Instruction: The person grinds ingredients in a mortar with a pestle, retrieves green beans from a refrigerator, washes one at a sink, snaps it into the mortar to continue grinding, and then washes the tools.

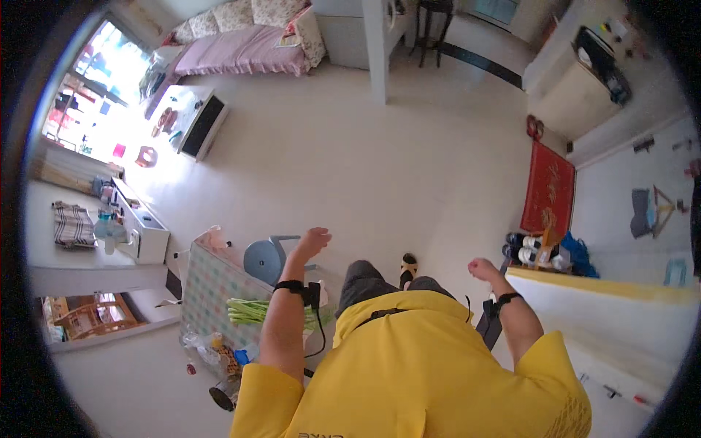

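My left hand [314,242] is out in front of me, its fingers loosely curled, close to a blue-grey plastic stool [264,261]. Nothing shows in it, though its palm side is partly hidden. My right hand [483,269] is loosely bent at my other side, near the yellow-edged white panel [597,282]; whether its fingers are closed cannot be made out. Both wrists wear black straps with small devices. On a table with a checked cloth [211,290], beside my left forearm, lies a bunch of long green stalks [246,311].
Plastic bags and bottles crowd the table's near end. A low white table [191,123] stands ahead on the left, before a pink-covered sofa [241,52]. A white pillar [377,55] rises ahead. To the right are a red mat [547,189] and a shoe rack [542,254].
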`<state>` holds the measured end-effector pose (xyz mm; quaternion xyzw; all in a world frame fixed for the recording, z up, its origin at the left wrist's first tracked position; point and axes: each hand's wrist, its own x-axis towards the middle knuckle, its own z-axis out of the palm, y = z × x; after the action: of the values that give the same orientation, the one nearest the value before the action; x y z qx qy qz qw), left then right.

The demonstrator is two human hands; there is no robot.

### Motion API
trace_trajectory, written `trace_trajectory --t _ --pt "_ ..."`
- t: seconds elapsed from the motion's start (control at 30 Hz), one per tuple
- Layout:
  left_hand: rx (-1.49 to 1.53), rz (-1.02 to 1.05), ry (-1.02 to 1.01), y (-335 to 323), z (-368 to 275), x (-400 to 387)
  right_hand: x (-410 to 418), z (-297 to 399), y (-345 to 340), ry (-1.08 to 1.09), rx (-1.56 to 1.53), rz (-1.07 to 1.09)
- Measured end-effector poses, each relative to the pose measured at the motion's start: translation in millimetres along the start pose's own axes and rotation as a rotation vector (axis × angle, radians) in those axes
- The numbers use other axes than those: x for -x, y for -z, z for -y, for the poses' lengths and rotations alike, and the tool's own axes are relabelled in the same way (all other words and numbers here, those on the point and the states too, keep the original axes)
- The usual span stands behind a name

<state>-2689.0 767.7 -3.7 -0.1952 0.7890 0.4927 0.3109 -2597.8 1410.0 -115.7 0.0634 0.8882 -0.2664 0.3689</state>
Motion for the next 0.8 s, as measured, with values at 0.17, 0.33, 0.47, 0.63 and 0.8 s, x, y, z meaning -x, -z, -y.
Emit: trace_trajectory --t 0.17,0.33,0.47,0.63,0.8 --pt "0.199 -0.093 0.027 114 23 -49 -136 176 123 0.189 0.063 -0.022" --pt "0.273 -0.143 0.122 208 20 -136 -255 281 168 0.236 0.168 -0.006" --pt "0.21 -0.118 0.151 288 -21 -204 -306 349 180 0.037 0.205 0.133" --pt "-0.024 -0.204 0.144 381 -113 -278 -351 470 212 0.122 0.25 -0.019" --pt "-0.233 -0.179 -0.171 457 -190 -396 -430 577 254 0.157 0.072 -0.128"
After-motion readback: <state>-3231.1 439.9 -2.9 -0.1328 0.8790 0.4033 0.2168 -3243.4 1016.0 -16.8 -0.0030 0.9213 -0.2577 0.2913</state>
